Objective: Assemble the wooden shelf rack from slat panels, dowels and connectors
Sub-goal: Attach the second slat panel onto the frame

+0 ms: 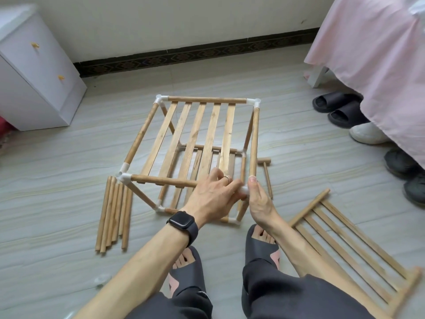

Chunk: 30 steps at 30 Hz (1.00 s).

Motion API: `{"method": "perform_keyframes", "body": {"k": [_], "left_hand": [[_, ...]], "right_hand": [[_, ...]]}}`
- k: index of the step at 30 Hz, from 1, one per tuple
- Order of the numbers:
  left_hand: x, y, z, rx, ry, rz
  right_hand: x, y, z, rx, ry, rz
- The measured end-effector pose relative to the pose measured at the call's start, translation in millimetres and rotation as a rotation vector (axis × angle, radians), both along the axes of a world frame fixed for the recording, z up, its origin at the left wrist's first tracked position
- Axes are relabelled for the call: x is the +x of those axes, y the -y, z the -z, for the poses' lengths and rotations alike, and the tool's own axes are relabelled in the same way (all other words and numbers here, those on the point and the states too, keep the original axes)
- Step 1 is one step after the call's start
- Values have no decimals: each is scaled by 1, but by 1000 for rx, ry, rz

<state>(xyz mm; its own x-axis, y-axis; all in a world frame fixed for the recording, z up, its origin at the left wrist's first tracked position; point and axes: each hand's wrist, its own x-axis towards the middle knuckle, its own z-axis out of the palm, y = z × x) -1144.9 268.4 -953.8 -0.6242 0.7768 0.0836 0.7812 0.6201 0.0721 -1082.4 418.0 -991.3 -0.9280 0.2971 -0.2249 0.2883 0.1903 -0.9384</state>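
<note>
Head view, looking down at the floor (57, 171). Shows a half-built rack (195, 139) standing mid-frame: two slat levels joined by dowels and white corner pieces. Both hands together at its near right top corner. Left hand (211, 199), dark watch (182, 223) at the wrist, curled over the end of the front rail (161, 180). Right hand (259, 201) pinching the white connector (244, 190), thumb tip touching the near end of the right side dowel (254, 139). Left of the rack, loose dowels (113, 212) lying side by side on the floor. Right of it, a small wooden mallet (266, 173) just beside the frame and, nearer, a spare slat panel (354, 245) lying flat. Farther off, a white cabinet (34, 77) at left, a pink bedcover (372, 54) at right, dark slippers (333, 109) at its edge.
</note>
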Motion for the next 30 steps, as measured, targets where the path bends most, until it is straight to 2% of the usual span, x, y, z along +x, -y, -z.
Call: {"method": "perform_keyframes", "body": {"k": [3, 7, 9, 13, 17, 22, 25, 30], "left_hand": [[0, 3, 1, -24, 40, -74], [-4, 10, -8, 17, 281, -280], [-3, 21, -12, -27, 268, -304], [-2, 50, -19, -179, 150, -256], [-10, 74, -37, -188, 161, -304], [-14, 92, -45, -333, 180, -505], [-13, 75, -49, -237, 280, -526], [-15, 22, -41, 192, 593, -573]], "right_hand": [[1, 5, -3, -77, 40, -77], [5, 7, -7, -192, 169, -277], [7, 7, -11, -255, 231, -343], [10, -9, -7, -279, 262, -86], [13, -35, -9, -193, 168, 148], [-2, -56, -28, -23, 80, 280], [-19, -59, -39, 90, 48, 259], [-52, -58, -51, 213, 70, 139]]}}
